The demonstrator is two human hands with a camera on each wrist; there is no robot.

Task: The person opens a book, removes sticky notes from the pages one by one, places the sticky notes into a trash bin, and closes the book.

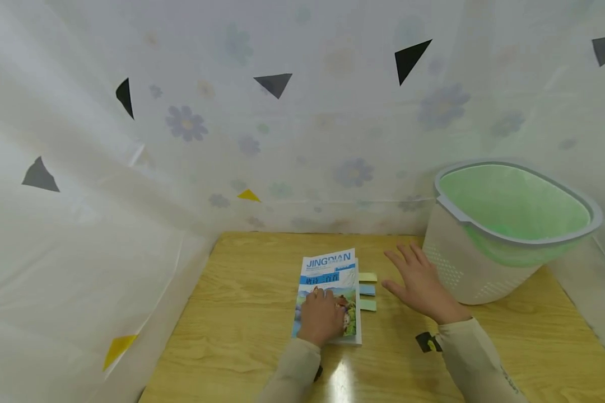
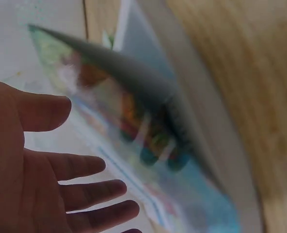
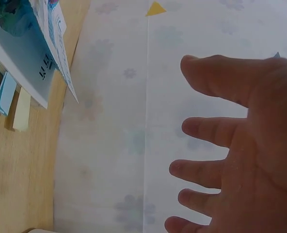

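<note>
A paperback book with a blue-and-white JINGDIAN cover and a colourful picture lies on the wooden table. Three paper tabs, a yellow one, a blue one and a green one, stick out of its right edge. My left hand is over the lower part of the cover. In the left wrist view its fingers are extended beside the book's cover, which curls up from the pages. My right hand hovers right of the tabs, fingers spread, holding nothing.
A tall plastic basket with a grey rim and green inside stands at the back right, close beyond my right hand. Behind the wooden table hangs a pale flowered curtain with dark and yellow triangles on it.
</note>
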